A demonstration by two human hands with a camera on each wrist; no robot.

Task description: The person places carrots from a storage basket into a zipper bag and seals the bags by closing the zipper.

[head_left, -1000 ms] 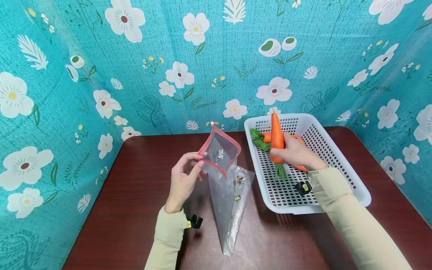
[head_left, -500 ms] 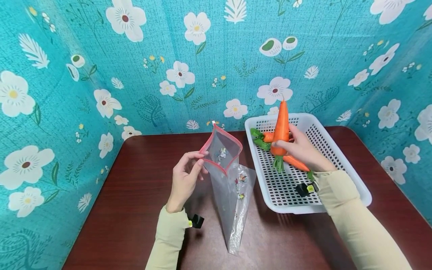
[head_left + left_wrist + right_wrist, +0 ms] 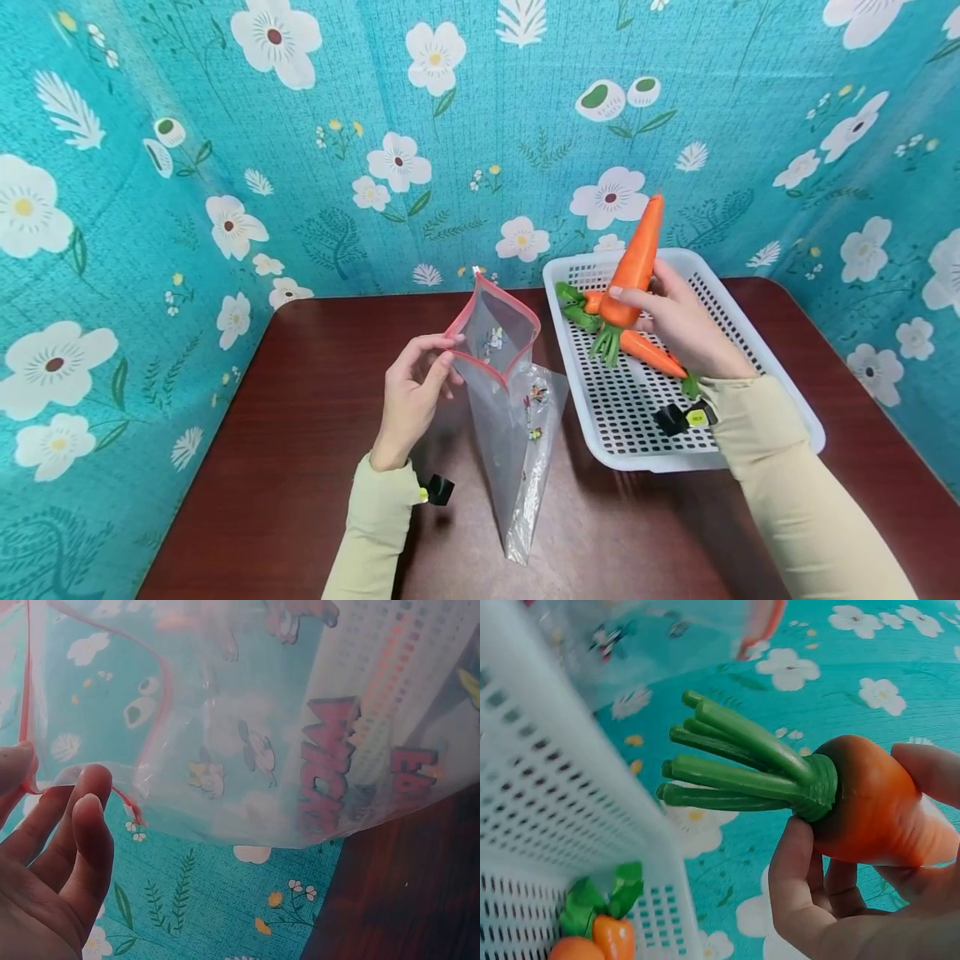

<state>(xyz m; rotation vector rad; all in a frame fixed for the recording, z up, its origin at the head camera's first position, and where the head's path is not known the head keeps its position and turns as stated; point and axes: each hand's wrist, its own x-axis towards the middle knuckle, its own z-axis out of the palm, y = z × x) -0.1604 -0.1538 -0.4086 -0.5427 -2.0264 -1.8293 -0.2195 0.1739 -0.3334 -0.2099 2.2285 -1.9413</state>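
Observation:
In the head view my left hand pinches the red zip edge of a clear plastic zip bag between thumb and fingers. The bag's mouth gapes upward, and cartoon prints show on its side. My right hand grips a large orange carrot above the white basket, its tip pointing up and its green stem stubs pointing down and left. Lower in the basket lies a second, thinner carrot with a bit of green at its end. Green leaves and another orange piece sit at the basket's back left.
The white perforated basket stands on the dark red wooden table, right of the bag. A teal flowered cloth hangs behind the table and along both sides.
My right hand has lifted the large carrot higher and tilted its tip to the right, so more of the thinner carrot shows below. My left hand and the bag have barely moved.

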